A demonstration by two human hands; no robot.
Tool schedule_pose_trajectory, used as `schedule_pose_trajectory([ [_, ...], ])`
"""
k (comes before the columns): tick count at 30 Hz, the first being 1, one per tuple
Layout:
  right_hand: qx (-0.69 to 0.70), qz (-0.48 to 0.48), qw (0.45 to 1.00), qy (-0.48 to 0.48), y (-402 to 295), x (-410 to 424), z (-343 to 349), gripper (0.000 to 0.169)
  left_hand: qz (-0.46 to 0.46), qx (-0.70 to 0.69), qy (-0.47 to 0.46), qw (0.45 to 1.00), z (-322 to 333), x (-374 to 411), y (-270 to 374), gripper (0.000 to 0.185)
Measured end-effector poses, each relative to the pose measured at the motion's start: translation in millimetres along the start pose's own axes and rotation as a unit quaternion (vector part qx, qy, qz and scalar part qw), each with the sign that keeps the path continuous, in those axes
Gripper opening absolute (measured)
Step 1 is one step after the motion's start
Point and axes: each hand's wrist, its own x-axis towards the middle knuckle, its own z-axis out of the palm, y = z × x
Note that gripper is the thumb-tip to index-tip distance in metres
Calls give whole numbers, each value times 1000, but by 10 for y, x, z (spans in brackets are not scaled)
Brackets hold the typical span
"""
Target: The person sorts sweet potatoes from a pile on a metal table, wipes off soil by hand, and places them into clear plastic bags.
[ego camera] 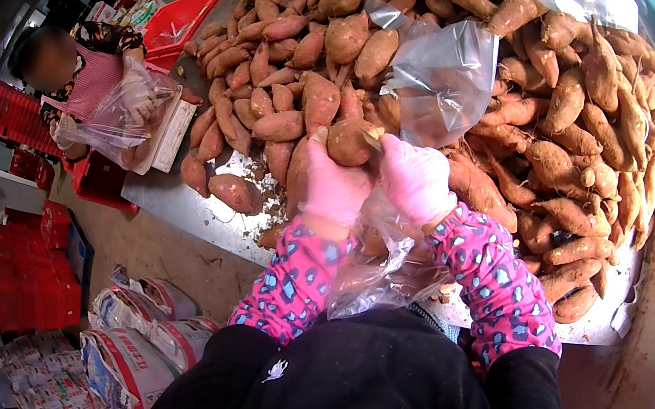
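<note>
My left hand, in a thin translucent glove, holds a rounded sweet potato over the metal table. Close against its right end is my right hand, gloved too and closed on a small blade, most of which the fingers hide. Pale yellow flesh shows where the blade meets the root. A clear plastic bag with sweet potatoes in it lies under my wrists, near the table's front edge. Beyond my hands, another clear plastic bag rests on the heap of sweet potatoes.
At the left a co-worker holds a clear bag by a white scale. A red plastic crate stands behind. Stacked red crates and filled printed sacks are on the floor at lower left. Loose sweet potatoes lie near the table edge.
</note>
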Motion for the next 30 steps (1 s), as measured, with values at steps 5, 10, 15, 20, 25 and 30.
schedule_pose_trajectory([
  [5,12,248,967,-52,342,64,94,17,-8,-20,20,1000,174,-165,13,60],
  [10,41,138,988,49,212,-78,12,32,80,-44,-3,996,309,-105,164,53],
  [15,44,-3,998,53,-112,-4,-210,23,60,15,-21,998,184,-82,108,54],
  [20,16,-2,1000,7,-200,52,-314,17,52,4,-31,998,161,-105,72,62],
  [25,-8,11,1000,-1,-144,-25,-135,18,58,21,-21,998,109,-72,2,65],
  [30,7,227,972,-56,231,82,100,18,19,-33,24,999,77,-88,53,58],
])
